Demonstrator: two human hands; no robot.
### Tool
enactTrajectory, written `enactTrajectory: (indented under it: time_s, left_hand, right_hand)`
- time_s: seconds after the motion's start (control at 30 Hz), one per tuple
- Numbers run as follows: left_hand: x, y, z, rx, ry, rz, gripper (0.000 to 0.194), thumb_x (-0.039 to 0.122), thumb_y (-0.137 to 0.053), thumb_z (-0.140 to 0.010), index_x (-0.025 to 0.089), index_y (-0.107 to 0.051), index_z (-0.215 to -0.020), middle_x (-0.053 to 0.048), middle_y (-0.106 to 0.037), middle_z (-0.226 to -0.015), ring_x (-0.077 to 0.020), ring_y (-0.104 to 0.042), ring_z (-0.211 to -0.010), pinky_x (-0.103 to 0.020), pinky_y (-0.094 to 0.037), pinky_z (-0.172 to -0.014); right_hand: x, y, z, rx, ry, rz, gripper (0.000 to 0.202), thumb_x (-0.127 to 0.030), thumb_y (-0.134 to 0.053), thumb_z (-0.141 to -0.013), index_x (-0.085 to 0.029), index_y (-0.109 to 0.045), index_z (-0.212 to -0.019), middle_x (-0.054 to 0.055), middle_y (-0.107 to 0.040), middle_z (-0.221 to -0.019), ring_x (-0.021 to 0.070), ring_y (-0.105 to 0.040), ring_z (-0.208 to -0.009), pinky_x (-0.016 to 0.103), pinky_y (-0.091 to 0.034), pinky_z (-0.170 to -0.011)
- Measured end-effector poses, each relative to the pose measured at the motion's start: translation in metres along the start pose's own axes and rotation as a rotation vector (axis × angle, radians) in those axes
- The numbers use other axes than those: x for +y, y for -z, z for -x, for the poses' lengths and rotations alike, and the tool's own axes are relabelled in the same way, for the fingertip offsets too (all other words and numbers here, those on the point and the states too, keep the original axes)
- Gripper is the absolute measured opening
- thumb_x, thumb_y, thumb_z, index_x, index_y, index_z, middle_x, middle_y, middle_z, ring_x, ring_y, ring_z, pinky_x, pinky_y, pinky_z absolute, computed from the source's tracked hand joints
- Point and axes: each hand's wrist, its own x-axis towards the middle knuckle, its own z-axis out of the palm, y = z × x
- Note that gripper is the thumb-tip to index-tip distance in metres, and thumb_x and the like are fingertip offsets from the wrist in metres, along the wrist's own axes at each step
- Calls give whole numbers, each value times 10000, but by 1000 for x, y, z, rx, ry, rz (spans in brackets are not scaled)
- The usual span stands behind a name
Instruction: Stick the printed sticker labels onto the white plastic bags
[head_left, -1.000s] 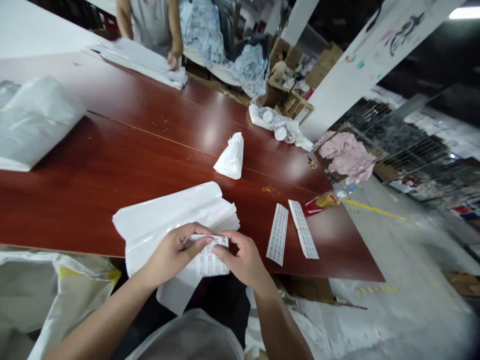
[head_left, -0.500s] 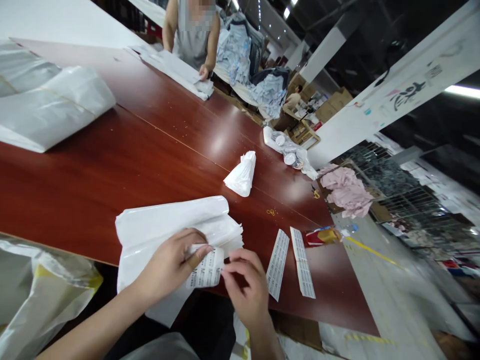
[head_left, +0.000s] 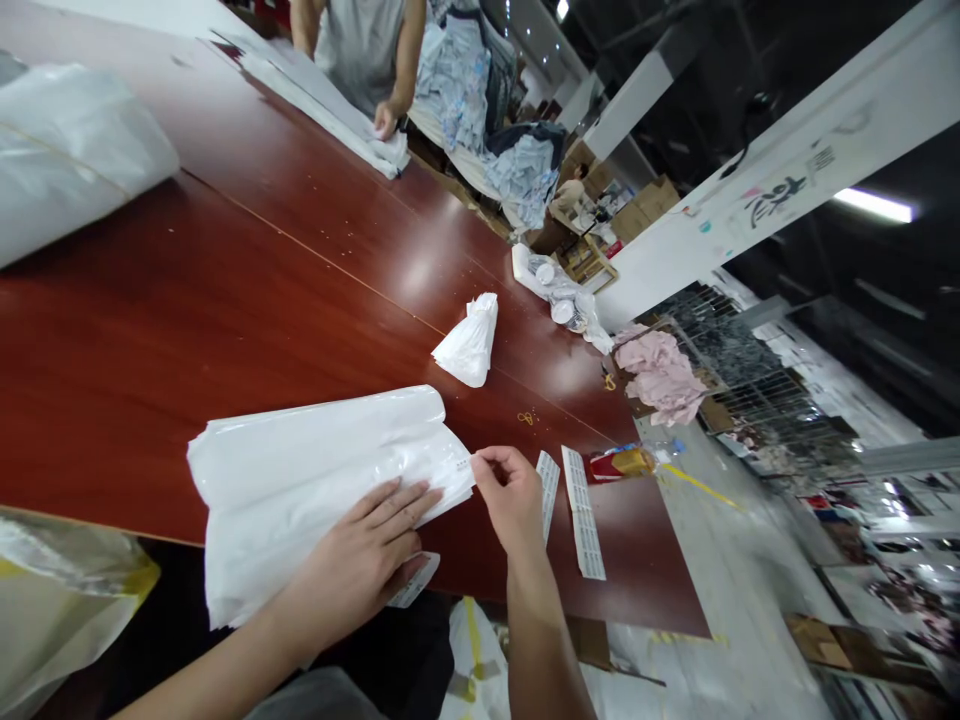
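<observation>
A stack of white plastic bags [head_left: 300, 470] lies along the front edge of the table. My left hand [head_left: 371, 550] rests on it, fingers stretched over the plastic. A printed sticker sheet [head_left: 418, 582] pokes out beneath that hand, held at the thumb side; most of it is hidden. At the right end of the bags, my right hand [head_left: 512, 492] has thumb and forefinger pinched together on a small printed sticker [head_left: 462, 464] at the bag's corner. Two more sticker sheets, a nearer one [head_left: 550, 490] and a longer one [head_left: 583, 515], lie right of this hand.
On the red-brown table [head_left: 300, 300] stand a bunched white plastic bundle [head_left: 469, 340], a bottle [head_left: 622, 463], yellow-handled snips [head_left: 608, 378] and a bagged pack [head_left: 562, 300]. A large plastic-wrapped roll [head_left: 75, 150] lies at left. Across the table, a person [head_left: 364, 60] handles white sheets [head_left: 322, 105].
My left hand has come down from holding up the sticker sheet and now lies on the bags. My right hand has moved up to the bag's corner with a small sticker.
</observation>
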Motion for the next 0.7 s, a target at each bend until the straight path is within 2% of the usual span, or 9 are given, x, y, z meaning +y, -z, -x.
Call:
enactTrajectory:
  time_s: [0.13, 0.3, 0.43, 0.57, 0.63, 0.7]
  left_hand:
    - [1, 3, -1, 28, -12, -8, 222, 293, -525, -1034, 200, -674, -898, -40, -487, -1575, -206, -454, -1455, -414, -174, -1297]
    - [4, 10, -3, 34, -17, -21, 207, 278, -537, -1023, 200, -674, -888, -41, -564, -1512, -201, -495, -1424, -404, -245, -1283]
    - [5, 12, -3, 3, 25, -46, 162, 264, -539, -1011, 193, -678, -965, -73, -497, -1565, -239, -445, -1462, -458, -284, -1269]
    - [6, 7, -4, 0, 110, -85, 181, 259, -524, -1008, 180, -657, -915, -106, -409, -1619, -271, -382, -1500, -497, -267, -1272]
    - [7, 3, -5, 31, 147, -89, 193, 259, -523, -1004, 179, -651, -884, -110, -397, -1626, -280, -368, -1507, -498, -265, -1270]
    - [8, 0, -6, 47, 168, -90, 196, 260, -524, -1000, 176, -657, -883, -119, -411, -1617, -289, -357, -1512, -498, -259, -1269]
  right_hand:
    - [5, -16, 9, -17, 5, 177, 158, -381, -649, -867, -233, -701, -888, 1, -709, -822, 183, -627, -749, 303, -496, -710]
    - [12, -19, 15, -14, 67, 380, 147, -376, -658, -869, -244, -657, -932, 2, -709, -890, 193, -645, -790, 317, -488, -735]
    - [12, -17, 14, 24, 226, 308, 236, -295, -663, -863, -221, -651, -1087, 83, -672, -1180, 215, -643, -1030, 329, -509, -873]
    - [25, -22, 13, -56, 164, 146, 137, -289, -618, -912, -214, -669, -1014, 70, -690, -1139, 197, -661, -1013, 314, -531, -876]
    - [32, -25, 16, -26, 163, 96, 135, -306, -604, -932, -205, -679, -982, 81, -690, -1144, 201, -661, -1027, 324, -537, -888]
    - [35, -28, 21, 29, 216, 95, 153, -318, -601, -942, -201, -700, -939, 113, -661, -1235, 226, -633, -1123, 343, -540, -903]
